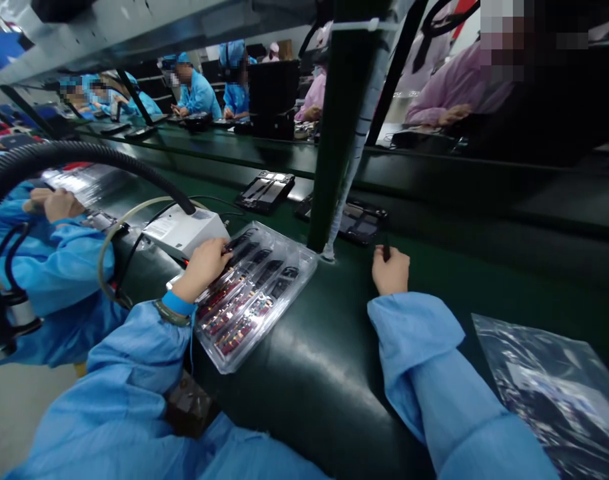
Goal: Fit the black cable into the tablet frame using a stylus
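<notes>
My left hand [205, 267], with a blue band at the wrist, rests over the left edge of a clear plastic tray [293, 287]. Its fingers are bent together at a black part in the tray's slot; what they hold, if anything, is hidden. Long compartments of the tray carry red circuit boards [242, 323] and black coiled parts [284, 280]. To the right, my right hand [392, 272] is closed around a slim dark tool [386, 248], whose kind I cannot make out. Just beyond that hand lies an opened flat device [362, 221] with dark panels inside.
A white box [184, 230] with a black ribbed hose [99, 150] stands left of the tray. A green post [337, 133] rises behind it. Another opened device [266, 191] lies further back. A clear bag [554, 387] lies at right. Co-workers sit left and across the line.
</notes>
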Demonstrator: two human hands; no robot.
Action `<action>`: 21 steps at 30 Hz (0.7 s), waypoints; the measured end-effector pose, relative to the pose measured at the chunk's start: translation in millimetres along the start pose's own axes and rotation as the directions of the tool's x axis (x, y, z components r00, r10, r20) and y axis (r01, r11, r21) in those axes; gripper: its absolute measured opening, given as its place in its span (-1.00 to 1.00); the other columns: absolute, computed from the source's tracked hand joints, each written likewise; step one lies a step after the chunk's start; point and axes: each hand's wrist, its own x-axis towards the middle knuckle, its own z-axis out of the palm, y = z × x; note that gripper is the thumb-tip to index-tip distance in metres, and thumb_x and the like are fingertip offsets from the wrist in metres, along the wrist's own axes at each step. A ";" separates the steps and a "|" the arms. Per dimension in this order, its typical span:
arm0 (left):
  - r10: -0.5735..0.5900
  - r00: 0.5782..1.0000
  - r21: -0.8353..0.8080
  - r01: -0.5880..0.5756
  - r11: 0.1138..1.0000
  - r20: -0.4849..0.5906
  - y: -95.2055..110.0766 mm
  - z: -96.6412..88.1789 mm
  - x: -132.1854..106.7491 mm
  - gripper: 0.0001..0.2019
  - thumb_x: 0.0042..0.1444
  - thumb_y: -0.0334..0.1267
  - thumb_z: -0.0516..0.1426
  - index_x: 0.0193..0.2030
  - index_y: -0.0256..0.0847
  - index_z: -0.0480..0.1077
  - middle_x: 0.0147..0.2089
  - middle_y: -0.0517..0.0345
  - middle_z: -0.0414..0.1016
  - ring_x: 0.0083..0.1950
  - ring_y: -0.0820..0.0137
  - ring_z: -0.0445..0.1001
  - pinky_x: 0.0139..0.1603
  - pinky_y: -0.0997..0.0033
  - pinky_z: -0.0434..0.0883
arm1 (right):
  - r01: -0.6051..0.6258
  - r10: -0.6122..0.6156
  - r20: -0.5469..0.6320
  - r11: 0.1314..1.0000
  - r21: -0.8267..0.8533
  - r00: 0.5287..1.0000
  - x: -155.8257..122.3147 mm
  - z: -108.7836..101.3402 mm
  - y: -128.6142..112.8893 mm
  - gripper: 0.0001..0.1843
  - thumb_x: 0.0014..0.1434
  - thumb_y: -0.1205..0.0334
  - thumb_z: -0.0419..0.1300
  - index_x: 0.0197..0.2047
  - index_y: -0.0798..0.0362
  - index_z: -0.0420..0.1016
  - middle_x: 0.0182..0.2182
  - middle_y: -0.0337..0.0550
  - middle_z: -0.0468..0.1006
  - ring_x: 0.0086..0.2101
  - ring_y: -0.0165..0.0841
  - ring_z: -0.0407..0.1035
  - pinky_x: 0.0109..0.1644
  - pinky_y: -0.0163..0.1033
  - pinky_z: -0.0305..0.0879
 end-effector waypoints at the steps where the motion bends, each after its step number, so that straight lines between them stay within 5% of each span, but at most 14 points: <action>1: -0.009 1.000 0.006 0.009 1.000 0.004 0.1 0.9 1.8 -0.66 0.15 -0.25 0.10 0.05 -0.35 0.39 -0.12 -0.12 0.50 -0.07 0.11 0.44 0.00 0.18 0.34 | -0.008 0.008 -0.015 1.000 -0.013 1.000 -0.2 1.0 -0.5 -0.66 0.18 0.18 -0.05 -0.17 0.13 0.50 -0.24 0.12 0.43 -0.14 -0.07 0.35 -0.05 0.04 0.30; 6: -0.039 0.999 0.011 0.039 0.999 0.024 -3.2 3.0 6.5 -0.64 0.14 -0.23 0.09 0.05 -0.35 0.41 -0.16 -0.10 0.53 -0.10 0.15 0.47 -0.05 0.27 0.36 | 0.002 -0.003 -0.035 0.999 -0.044 0.999 -7.5 0.5 -9.2 -0.70 0.11 0.31 -0.04 -0.20 0.10 0.48 -0.18 0.12 0.40 -0.13 -0.09 0.36 -0.04 0.03 0.31; 14: -0.017 0.998 -0.017 0.016 1.000 -0.054 4.9 -1.5 5.7 -0.64 0.16 -0.27 -0.02 -0.02 -0.37 0.47 -0.24 -0.10 0.55 -0.18 0.19 0.47 -0.07 0.29 0.37 | 0.321 -0.319 0.116 0.947 0.005 0.941 -51.7 -19.3 -35.0 -0.70 0.06 0.44 0.02 -0.20 0.02 0.48 0.06 0.02 0.40 0.02 -0.14 0.36 -0.02 -0.09 0.37; 18: -0.004 0.988 -0.032 -0.001 1.000 -0.156 13.2 -15.6 -10.0 -0.58 0.19 -0.26 -0.06 0.06 -0.44 0.43 -0.17 -0.20 0.50 -0.06 0.10 0.43 0.04 0.15 0.34 | 0.382 -0.387 0.126 0.922 0.061 0.913 -66.3 -34.2 -37.7 -0.63 0.09 0.44 0.00 -0.09 0.02 0.49 0.06 0.03 0.43 0.05 -0.15 0.34 0.05 -0.07 0.34; 21: 0.047 0.982 -0.125 -0.071 0.990 -0.181 31.5 -26.4 -37.5 -0.60 0.21 -0.20 -0.04 0.08 -0.34 0.43 -0.19 -0.08 0.48 -0.10 0.17 0.44 0.00 0.19 0.38 | 0.396 -0.414 0.163 0.908 0.136 0.895 -86.3 -46.6 -44.6 -0.62 0.19 0.33 0.00 0.06 0.02 0.43 -0.04 0.05 0.50 -0.05 -0.18 0.43 -0.04 -0.11 0.39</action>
